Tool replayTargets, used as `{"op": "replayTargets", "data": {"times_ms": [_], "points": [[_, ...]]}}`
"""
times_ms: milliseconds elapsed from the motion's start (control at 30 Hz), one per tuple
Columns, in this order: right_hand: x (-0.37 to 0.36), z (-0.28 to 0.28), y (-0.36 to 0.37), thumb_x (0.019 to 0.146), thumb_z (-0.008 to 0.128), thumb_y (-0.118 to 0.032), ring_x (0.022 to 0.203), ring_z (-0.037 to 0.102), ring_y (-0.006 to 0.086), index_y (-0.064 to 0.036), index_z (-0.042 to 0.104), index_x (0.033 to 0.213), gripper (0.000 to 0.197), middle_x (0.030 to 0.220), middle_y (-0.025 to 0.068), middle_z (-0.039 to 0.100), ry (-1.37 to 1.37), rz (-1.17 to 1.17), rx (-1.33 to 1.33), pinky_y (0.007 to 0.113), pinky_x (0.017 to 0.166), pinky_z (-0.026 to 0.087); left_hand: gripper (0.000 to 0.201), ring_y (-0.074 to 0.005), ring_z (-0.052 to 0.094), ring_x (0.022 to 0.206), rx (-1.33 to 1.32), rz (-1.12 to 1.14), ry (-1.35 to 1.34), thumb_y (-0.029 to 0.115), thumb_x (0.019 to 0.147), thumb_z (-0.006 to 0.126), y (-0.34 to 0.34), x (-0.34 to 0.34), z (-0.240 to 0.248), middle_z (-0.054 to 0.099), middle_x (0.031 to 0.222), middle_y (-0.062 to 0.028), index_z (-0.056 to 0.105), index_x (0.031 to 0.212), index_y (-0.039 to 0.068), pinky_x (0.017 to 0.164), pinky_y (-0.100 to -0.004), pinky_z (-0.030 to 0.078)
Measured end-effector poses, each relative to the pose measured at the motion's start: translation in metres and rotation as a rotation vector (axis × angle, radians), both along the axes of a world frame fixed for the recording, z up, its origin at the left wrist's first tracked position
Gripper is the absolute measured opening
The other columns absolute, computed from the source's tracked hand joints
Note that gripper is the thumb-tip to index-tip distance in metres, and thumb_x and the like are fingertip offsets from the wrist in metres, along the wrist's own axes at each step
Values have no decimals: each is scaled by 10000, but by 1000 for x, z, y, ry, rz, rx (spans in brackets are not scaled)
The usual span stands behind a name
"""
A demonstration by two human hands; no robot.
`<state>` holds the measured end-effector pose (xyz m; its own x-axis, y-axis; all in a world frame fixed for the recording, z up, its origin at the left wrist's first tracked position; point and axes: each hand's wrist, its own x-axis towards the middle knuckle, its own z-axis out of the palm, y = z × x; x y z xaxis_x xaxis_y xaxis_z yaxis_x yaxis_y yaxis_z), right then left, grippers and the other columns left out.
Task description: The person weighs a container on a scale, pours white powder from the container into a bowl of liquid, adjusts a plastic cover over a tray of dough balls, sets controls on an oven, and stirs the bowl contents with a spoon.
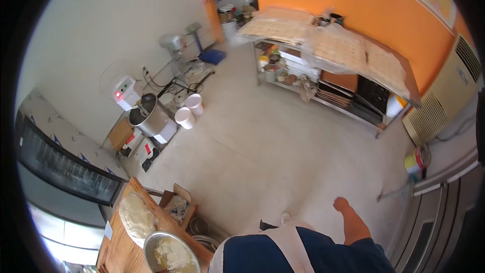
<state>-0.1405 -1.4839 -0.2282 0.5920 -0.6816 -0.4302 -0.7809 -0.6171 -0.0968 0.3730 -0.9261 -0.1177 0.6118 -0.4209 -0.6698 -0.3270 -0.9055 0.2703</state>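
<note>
While the right hand (pixel 341 203) hangs, fingers curled together, a round, shiny metal bowl (pixel 150 254) holds pale, clumpy mixture (pixel 174 254).

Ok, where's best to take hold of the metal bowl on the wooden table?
Probably the rim, from the right: the bowl is round with its mouth facing up, and the plastic-wrapped pale mass crowds its far-left side.

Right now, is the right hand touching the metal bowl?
Apart: in the head view, the right hand shows against the floor, with the white apron between it and the metal bowl.
</note>
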Motion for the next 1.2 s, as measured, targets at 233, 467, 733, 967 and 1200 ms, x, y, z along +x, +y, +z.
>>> {"op": "replayTargets", "data": {"times_ms": [233, 467, 733, 967, 1200], "points": [[355, 64, -162, 732, 533, -198, 857, 580, 323, -66, 611, 903, 229, 886, 148, 620, -448, 175, 131, 398, 750, 465, 671, -368, 307, 1125, -13, 291, -107, 422, 703, 595, -33, 81, 9, 337, 1212, -187, 382, 1226, 61, 924, -457, 283], [443, 29, -210, 736, 568, -309, 909, 579, 297, -92, 621, 947, 307, 952, 119, 628, -133, 412, 299, 385, 803, 457, 558, -335, 398, 1080, 172, 207, 151, 372, 736, 578, -101, 158, -56, 431, 1150, -177, 447, 1179, 58, 898, -418, 343], [412, -3, -279, 692, 606, -286, 910, 582, 310, -73, 655, 876, 286, 939, 146, 629, 219, -83, 451, 390, 756, 470, 436, -297, 502, 1029, 32, -85, -59, 315, 775, 559, -296, 409, -66, 538, 1078, -165, 520, 1124, 55, 868, -372, 412], [530, -23, -425, 730, 501, -251, 930, 572, 335, -61, 671, 851, 282, 998, 167, 613, 415, 12, 477, 431, 771, 458, 316, -328, 571, 951, -346, -166, -223, 274, 836, 484, -483, 559, -60, 592, 1062, -163, 582, 1038, 52, 845, -382, 452], [838, -12, -599, 742, 511, -232, 853, 584, 318, -70, 632, 874, 242, 904, 160, 624, -310, 172, 158, 396, 760, 461, 402, -315, 511, 1072, -223, -238, -142, 379, 825, 513, -547, 664, -93, 578, 1092, -175, 586, 1055, 59, 909, -371, 407]]}}
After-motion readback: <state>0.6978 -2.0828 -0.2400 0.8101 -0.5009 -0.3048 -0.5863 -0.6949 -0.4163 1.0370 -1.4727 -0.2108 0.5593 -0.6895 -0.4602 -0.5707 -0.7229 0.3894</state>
